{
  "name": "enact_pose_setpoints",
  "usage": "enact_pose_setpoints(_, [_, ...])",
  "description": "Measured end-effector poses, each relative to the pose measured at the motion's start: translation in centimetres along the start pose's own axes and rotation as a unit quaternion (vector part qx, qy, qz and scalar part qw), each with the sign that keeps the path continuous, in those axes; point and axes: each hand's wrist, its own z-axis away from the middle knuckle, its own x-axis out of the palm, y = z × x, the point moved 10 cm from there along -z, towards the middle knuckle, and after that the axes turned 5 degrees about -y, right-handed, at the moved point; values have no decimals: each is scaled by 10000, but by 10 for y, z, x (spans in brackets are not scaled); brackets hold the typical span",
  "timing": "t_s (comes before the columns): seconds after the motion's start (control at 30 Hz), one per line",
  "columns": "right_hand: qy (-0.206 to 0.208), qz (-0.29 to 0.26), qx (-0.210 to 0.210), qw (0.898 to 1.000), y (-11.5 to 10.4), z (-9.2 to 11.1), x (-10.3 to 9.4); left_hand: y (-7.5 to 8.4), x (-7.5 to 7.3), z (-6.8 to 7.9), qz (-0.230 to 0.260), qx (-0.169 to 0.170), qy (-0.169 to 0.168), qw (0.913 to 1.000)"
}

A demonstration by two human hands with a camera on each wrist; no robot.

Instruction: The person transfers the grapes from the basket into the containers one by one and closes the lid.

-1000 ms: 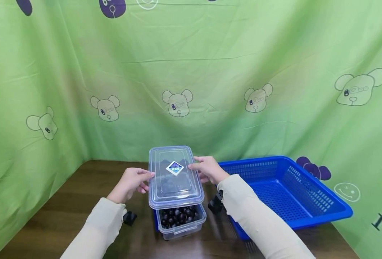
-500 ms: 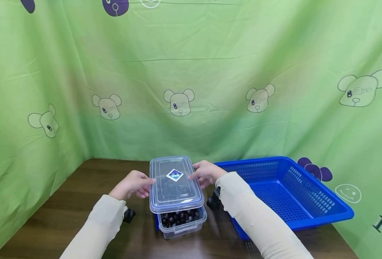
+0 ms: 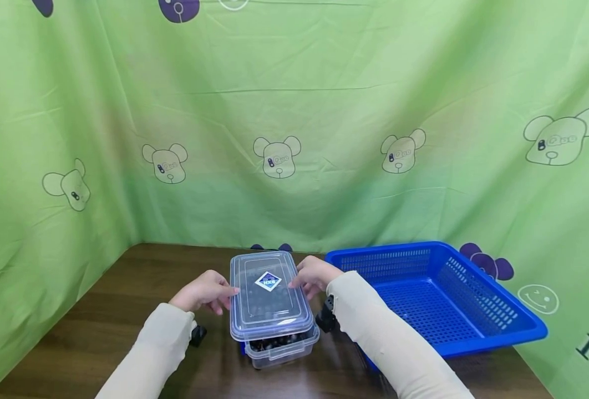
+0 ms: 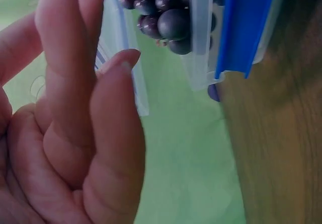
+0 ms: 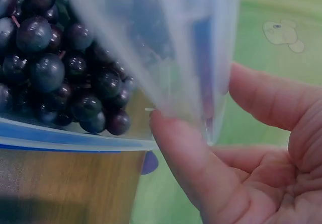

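A clear plastic lid (image 3: 267, 307) with a diamond-shaped label is tilted above a clear food container (image 3: 284, 356), its near end low over the rim. Dark grapes (image 3: 274, 342) lie inside; the right wrist view shows the grapes (image 5: 48, 73) closely. My left hand (image 3: 206, 291) pinches the lid's left edge, thumb on top. On the opposite edge, my right hand (image 3: 316, 272) pinches the lid between thumb and fingers. A blue strip (image 4: 246, 30) runs along the container's side in the left wrist view. The lid hides most of the grapes in the head view.
A large blue plastic basket (image 3: 494, 338) with perforated sides stands on the right of the wooden table (image 3: 100, 316), close to the right forearm. A green printed cloth (image 3: 284, 210) hangs behind the table and along both sides.
Both hands have lowered the lid toward the container. Its tilt is flatter and fewer grapes show below it. The container and the basket have stayed in place.
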Motion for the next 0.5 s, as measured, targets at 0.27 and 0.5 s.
enact_pose_setpoints(0.27, [122,-174,67,9998,7,-4,2,-5,9,-5,-109,-25,-11,9999])
enact_pose_setpoints(0.5, [224,-60,127,9997,13,-6,4,-9,14,-9,-95,-144,18,9998])
